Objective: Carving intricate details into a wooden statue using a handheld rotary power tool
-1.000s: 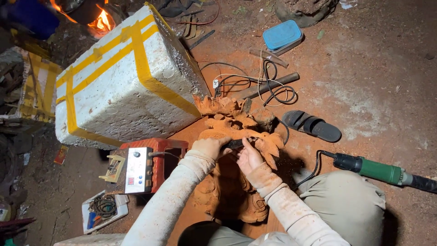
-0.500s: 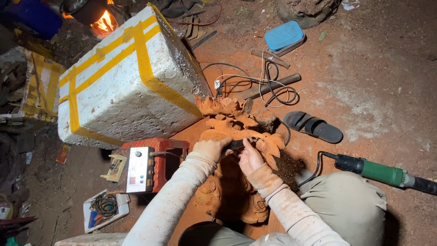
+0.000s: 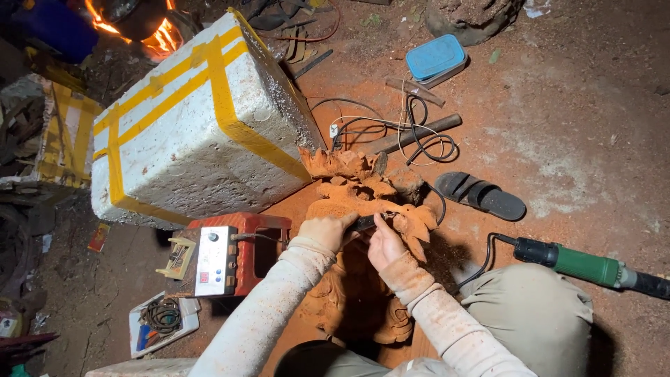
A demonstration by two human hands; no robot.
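- Setting: bare reddish dirt floor (image 3: 572,139) seen from above, dimly lit, with an open fire (image 3: 157,31) at the upper left.
- Left hand (image 3: 326,232): closed around the rear of a dark handheld carving tool (image 3: 364,223), resting on the dust-covered top of the carving.
- Right hand (image 3: 384,241): fingers pinched on the same tool near its tip, just beside the left hand; both sleeves coated in orange dust.
- Wood carving (image 3: 363,192): ornate, leaf-shaped, orange-brown, standing between the person's knees and directly under both hands.
- Red control box (image 3: 234,255): left of the hands, with a white front panel.
- Green power tool (image 3: 583,264): lying on the floor at the right, beside the knee, cable attached.
- White foam box (image 3: 195,126): banded with yellow tape, behind the carving.
- Black sandal (image 3: 480,195), coiled cables (image 3: 419,136) and a blue lidded container (image 3: 436,57): farther out, upper right.
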